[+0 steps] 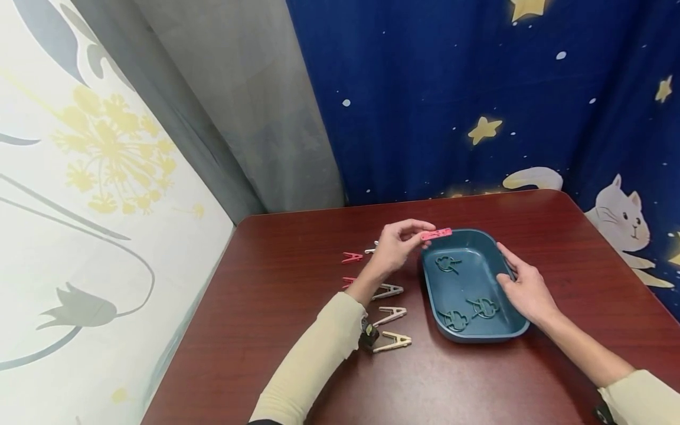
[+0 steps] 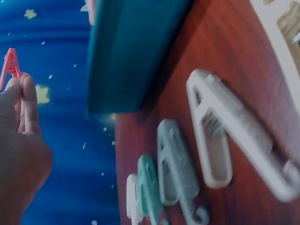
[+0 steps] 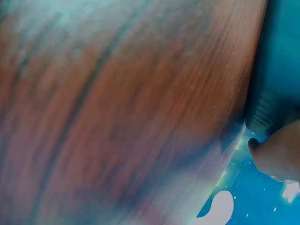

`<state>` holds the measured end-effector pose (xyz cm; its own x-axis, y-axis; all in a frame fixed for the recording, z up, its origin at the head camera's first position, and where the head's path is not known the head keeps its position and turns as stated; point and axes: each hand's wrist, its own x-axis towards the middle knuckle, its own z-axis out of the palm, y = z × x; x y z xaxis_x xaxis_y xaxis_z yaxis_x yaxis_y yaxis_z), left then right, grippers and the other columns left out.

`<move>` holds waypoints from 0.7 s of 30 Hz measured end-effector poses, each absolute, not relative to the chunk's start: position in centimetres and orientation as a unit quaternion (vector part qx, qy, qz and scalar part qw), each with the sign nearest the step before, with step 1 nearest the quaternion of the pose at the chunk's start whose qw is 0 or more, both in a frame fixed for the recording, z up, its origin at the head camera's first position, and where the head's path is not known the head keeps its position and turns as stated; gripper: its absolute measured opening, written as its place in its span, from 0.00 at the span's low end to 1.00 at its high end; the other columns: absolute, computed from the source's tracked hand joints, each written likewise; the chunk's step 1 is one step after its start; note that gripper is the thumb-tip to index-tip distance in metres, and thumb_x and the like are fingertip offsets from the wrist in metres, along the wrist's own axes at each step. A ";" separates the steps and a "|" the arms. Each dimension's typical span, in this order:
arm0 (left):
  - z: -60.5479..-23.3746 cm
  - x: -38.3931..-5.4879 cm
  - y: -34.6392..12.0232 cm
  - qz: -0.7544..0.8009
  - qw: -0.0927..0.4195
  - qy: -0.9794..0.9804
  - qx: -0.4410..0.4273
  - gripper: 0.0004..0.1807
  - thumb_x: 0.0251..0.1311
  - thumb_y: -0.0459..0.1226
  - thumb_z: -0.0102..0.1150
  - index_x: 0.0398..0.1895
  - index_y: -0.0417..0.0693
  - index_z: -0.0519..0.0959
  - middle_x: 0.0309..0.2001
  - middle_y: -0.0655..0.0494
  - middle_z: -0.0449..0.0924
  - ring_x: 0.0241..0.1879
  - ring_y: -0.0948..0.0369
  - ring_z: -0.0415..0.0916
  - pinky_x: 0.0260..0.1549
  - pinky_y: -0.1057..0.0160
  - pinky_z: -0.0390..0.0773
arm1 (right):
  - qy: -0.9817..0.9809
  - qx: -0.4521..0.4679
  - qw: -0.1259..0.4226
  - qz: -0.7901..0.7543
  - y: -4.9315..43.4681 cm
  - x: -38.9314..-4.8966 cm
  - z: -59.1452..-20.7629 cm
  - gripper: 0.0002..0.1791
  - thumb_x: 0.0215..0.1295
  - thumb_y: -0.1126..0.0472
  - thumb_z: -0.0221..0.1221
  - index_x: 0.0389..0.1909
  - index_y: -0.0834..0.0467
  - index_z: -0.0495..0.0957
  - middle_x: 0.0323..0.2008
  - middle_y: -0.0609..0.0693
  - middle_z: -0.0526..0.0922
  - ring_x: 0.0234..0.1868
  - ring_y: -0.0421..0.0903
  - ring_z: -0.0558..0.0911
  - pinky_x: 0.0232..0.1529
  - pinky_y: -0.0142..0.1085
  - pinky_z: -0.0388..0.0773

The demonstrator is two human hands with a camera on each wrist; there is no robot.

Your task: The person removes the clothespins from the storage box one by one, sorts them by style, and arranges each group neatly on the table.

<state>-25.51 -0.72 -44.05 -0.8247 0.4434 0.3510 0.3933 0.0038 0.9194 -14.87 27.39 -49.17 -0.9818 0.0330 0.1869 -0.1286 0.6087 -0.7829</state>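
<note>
And here's the left hand [image 1: 395, 245], pinching a pinkish-red plastic clothespin [image 1: 435, 234] between thumb and fingertips, right at the far left corner of a deep teal rectangular tub with rounded corners [image 1: 462, 286]. The clothespin is up at rim level or above it; whether it touches the rim, I can't tell. Over on the other side, the right hand [image 1: 528, 289] grips the tub's right wall, thumb over the inside, fingers along the outside.

Look into the tub: three dark green clips with looped outlines, one towards the far left [image 1: 446, 264], two near the close end, side by side [image 1: 484, 307] [image 1: 455, 320]. Left of the tub, pale V-shaped clothespins [image 1: 390, 346] lie in a column near the left forearm, with a small red clothespin [image 1: 357, 257] beyond them, further left. The left wrist view picks out a green clothespin [image 2: 149, 180] and a grey one [image 2: 173, 154] in that row, just beside each other.

All this on a glossy reddish-brown table [image 1: 600, 277], before a navy curtain with yellow stars [image 1: 425, 118].
</note>
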 end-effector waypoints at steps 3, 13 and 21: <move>-43.3 -25.8 -2.0 0.641 0.013 0.710 0.292 0.12 0.72 0.28 0.65 0.55 0.39 0.87 0.48 0.48 0.90 0.40 0.61 0.88 0.42 0.62 0.86 | -0.893 0.024 0.089 0.441 27.4 -14.9 -49.2 0.38 0.76 0.70 0.54 0.84 0.57 0.55 0.71 0.73 0.69 0.66 0.71 0.76 0.42 0.14 0.62; -41.2 -25.3 -6.6 0.622 -0.033 0.732 0.276 0.10 0.68 0.31 0.71 0.51 0.42 0.89 0.44 0.47 0.91 0.35 0.60 0.88 0.32 0.67 0.83 | -0.893 0.023 0.090 0.440 27.4 -14.9 -49.2 0.38 0.76 0.70 0.54 0.85 0.57 0.55 0.71 0.73 0.70 0.65 0.71 0.77 0.41 0.15 0.62; -40.5 -23.8 -9.7 0.585 -0.084 0.763 0.263 0.10 0.66 0.35 0.73 0.49 0.46 0.91 0.42 0.56 0.92 0.35 0.49 0.84 0.24 0.69 0.75 | -0.895 0.021 0.090 0.437 27.4 -14.8 -49.2 0.39 0.76 0.69 0.54 0.85 0.56 0.55 0.71 0.71 0.71 0.65 0.69 0.77 0.42 0.16 0.62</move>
